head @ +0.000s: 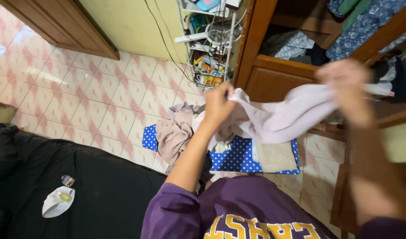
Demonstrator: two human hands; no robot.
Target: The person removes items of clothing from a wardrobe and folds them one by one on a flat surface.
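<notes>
Both of my hands hold a pale lilac garment (282,116) stretched between them above the floor. My left hand (218,105) grips one end of it, near the middle of the view. My right hand (349,86), blurred by motion, grips the other end at the right. Below the garment lies a blue cloth with white dots (238,159) on the tiled floor, with a beige-pink garment (174,135) heaped on its left side and a folded tan cloth (276,156) on its right.
A black bed cover (92,190) fills the lower left, with a white cap (57,202) and a small bottle on it. A white wire rack (209,42) of small items stands by the wall. An open wooden wardrobe (300,53) holds clothes at the upper right.
</notes>
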